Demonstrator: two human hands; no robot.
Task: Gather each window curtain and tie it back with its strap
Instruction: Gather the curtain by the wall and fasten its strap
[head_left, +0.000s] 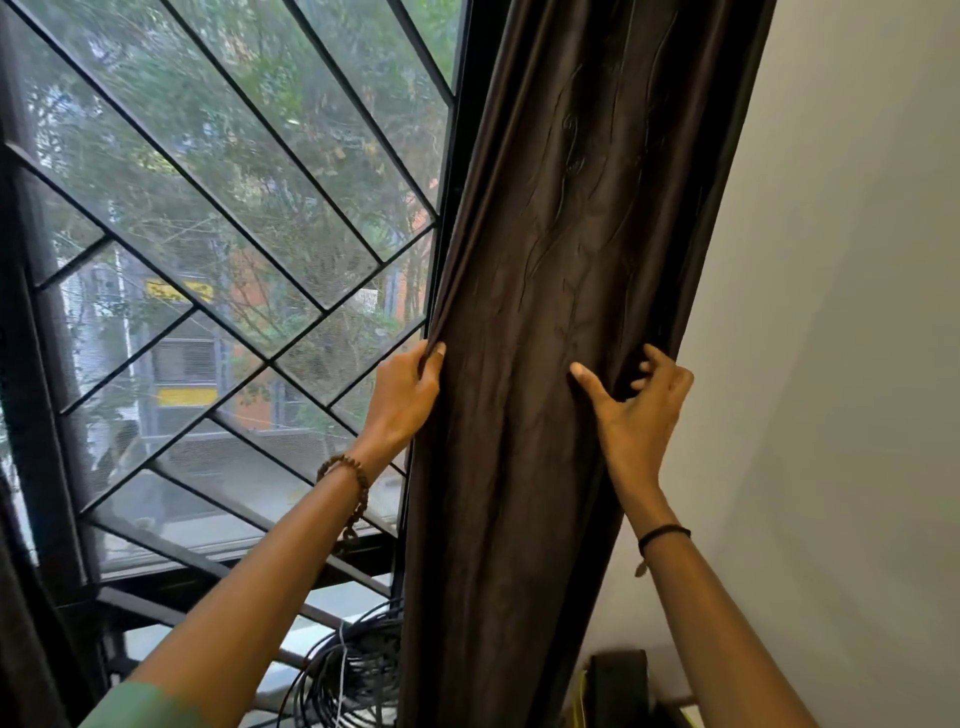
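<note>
Window bg, curtain betw. L fingers, R fingers

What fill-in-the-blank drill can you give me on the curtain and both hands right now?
1. The left hand pinches the ___ edge of the dark curtain.
2. The right hand presses its thumb on the curtain's front while its fingers curl at the ___ edge.
3. The beaded bracelet sits on the ___ wrist.
4. The curtain hangs between the window and a plain ___.
Missing words: left; right; left; wall.
</note>
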